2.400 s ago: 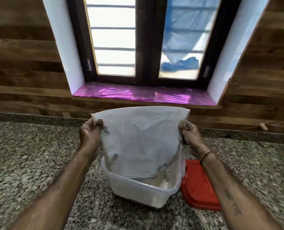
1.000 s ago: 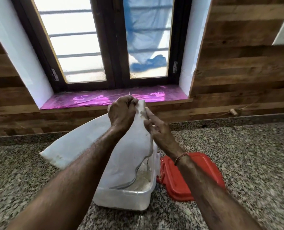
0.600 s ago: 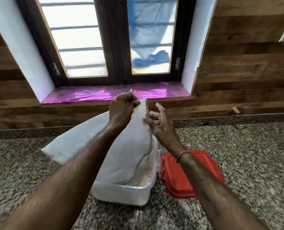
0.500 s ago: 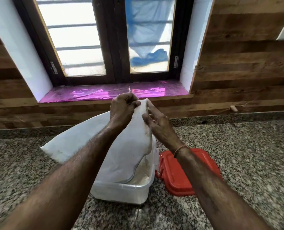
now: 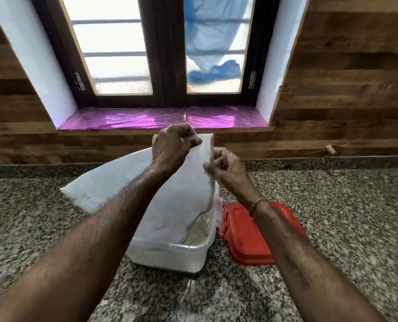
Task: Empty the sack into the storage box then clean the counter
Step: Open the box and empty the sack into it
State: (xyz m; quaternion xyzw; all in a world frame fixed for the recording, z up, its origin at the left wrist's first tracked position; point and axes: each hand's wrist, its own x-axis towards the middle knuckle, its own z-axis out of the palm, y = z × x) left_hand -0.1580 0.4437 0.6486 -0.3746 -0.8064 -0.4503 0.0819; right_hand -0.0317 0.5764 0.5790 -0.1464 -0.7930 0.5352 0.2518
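The left hand (image 5: 173, 148) grips the white sack (image 5: 170, 203) over the storage box (image 5: 170, 252); the right hand (image 5: 225, 168) pinches its edge. A red lid (image 5: 244, 238) lies right of the box on the bench (image 5: 344, 217). The arm hides the sack's middle.

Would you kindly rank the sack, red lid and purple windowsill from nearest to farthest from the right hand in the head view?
From the right hand:
1. sack, touching its fingers on their left.
2. red lid, on the counter below.
3. purple windowsill, behind at the wall.

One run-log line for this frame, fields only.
phase: emptying | left hand: grips sack top | right hand: pinches sack edge | sack mouth: in storage box | red lid: beside box
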